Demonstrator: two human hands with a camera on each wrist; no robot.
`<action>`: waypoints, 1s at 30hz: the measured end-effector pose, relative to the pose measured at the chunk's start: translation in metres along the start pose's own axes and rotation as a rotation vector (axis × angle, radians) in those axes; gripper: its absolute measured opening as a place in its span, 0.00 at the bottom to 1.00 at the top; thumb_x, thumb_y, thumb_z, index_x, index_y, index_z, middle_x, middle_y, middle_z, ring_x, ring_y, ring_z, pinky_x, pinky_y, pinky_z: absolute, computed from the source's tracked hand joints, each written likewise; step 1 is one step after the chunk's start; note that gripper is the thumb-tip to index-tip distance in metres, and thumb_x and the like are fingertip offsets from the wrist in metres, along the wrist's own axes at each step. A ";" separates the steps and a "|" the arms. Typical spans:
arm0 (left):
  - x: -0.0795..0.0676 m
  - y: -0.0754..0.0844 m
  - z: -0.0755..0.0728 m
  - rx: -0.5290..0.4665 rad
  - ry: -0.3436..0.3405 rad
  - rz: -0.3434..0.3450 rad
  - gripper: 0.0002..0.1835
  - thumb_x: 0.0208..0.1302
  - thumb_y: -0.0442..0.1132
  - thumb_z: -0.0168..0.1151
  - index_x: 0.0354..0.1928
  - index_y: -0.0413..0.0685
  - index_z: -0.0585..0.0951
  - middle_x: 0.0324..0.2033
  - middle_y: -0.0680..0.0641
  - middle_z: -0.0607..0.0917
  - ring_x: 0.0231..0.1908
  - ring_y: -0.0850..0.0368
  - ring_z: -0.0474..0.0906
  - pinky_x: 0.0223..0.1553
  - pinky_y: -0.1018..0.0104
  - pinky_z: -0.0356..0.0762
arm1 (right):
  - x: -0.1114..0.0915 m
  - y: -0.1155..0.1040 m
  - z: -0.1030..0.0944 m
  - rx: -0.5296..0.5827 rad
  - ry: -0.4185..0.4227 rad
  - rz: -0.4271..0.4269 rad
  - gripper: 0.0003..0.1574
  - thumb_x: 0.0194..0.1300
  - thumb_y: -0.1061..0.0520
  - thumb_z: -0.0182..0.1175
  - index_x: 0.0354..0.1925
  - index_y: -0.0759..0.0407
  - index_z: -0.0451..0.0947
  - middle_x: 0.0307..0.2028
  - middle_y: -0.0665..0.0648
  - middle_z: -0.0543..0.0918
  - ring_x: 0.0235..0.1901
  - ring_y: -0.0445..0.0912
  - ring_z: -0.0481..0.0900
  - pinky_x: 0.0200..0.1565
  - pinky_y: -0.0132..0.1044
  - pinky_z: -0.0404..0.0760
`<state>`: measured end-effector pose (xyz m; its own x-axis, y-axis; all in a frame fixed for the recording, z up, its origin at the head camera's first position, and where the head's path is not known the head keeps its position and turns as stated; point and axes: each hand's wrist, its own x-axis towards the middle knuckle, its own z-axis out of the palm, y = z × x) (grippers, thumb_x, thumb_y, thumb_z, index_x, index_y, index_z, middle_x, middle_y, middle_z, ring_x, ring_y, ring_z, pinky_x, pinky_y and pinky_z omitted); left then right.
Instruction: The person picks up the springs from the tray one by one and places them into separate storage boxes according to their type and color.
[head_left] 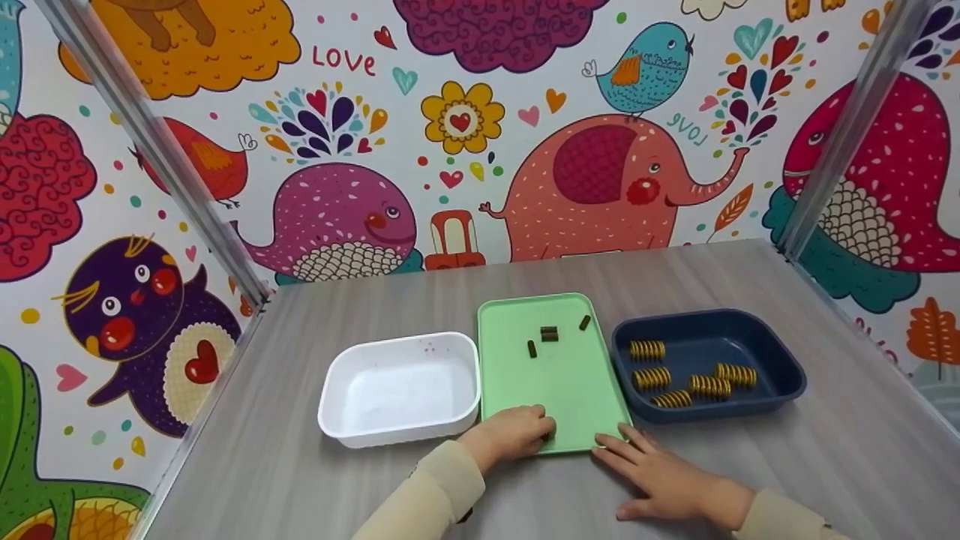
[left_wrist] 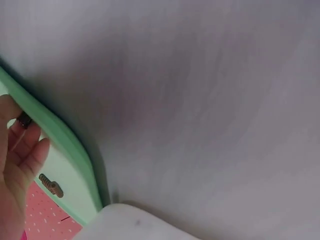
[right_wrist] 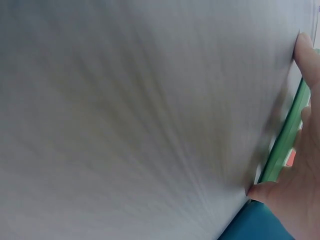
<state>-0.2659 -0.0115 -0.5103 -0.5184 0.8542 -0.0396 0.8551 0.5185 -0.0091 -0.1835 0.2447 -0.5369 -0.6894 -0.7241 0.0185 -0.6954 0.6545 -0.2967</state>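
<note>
At the near edge of the light green tray (head_left: 577,405), my left hand (head_left: 514,433) pinches a small dark brown piece (left_wrist: 24,120) between thumb and fingers, mostly hidden in the head view. Farther up the tray lie several short, dark brown ridged pieces, among them a single one (head_left: 532,349), another by the right rim (head_left: 585,322) and two side by side (head_left: 549,334). My right hand (head_left: 667,476) lies with spread fingers at the tray's near right corner, fingertips right at the rim, holding nothing.
Left of the tray stands a white bin (head_left: 405,394) with nothing in it. To the right, a dark blue bin (head_left: 750,341) holds several gold-and-black coils (head_left: 709,386). A patterned wall (head_left: 480,187) and metal posts (head_left: 165,150) bound the grey wood-grain table (head_left: 262,420).
</note>
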 end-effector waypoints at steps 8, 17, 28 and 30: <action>-0.002 0.000 0.000 0.055 0.094 -0.009 0.05 0.60 0.37 0.55 0.36 0.52 0.78 0.28 0.53 0.75 0.27 0.60 0.75 0.28 0.73 0.71 | 0.000 -0.002 -0.001 0.013 -0.006 0.009 0.47 0.58 0.30 0.49 0.68 0.53 0.56 0.67 0.57 0.58 0.62 0.70 0.53 0.51 0.64 0.64; 0.000 -0.005 -0.010 0.045 0.154 -0.045 0.07 0.59 0.32 0.55 0.39 0.49 0.77 0.33 0.52 0.75 0.32 0.59 0.75 0.33 0.74 0.72 | 0.001 -0.002 -0.001 0.014 -0.003 0.024 0.48 0.57 0.30 0.50 0.68 0.53 0.57 0.67 0.57 0.59 0.62 0.70 0.54 0.50 0.65 0.64; -0.005 -0.012 -0.029 0.054 0.225 -0.052 0.09 0.59 0.30 0.52 0.39 0.48 0.76 0.32 0.50 0.76 0.32 0.57 0.75 0.33 0.73 0.72 | 0.001 -0.003 -0.002 0.020 -0.004 0.019 0.48 0.57 0.30 0.49 0.68 0.54 0.57 0.67 0.57 0.58 0.62 0.70 0.53 0.50 0.64 0.65; -0.007 -0.015 -0.033 0.055 0.249 -0.049 0.09 0.59 0.29 0.51 0.39 0.48 0.76 0.32 0.50 0.76 0.32 0.57 0.75 0.33 0.73 0.72 | 0.001 -0.002 -0.002 0.022 -0.010 0.019 0.48 0.58 0.30 0.50 0.68 0.54 0.56 0.67 0.57 0.58 0.62 0.70 0.53 0.50 0.64 0.65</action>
<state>-0.2757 -0.0243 -0.4766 -0.5406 0.8148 0.2093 0.8246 0.5625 -0.0600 -0.1830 0.2430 -0.5343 -0.7001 -0.7141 0.0036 -0.6778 0.6630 -0.3178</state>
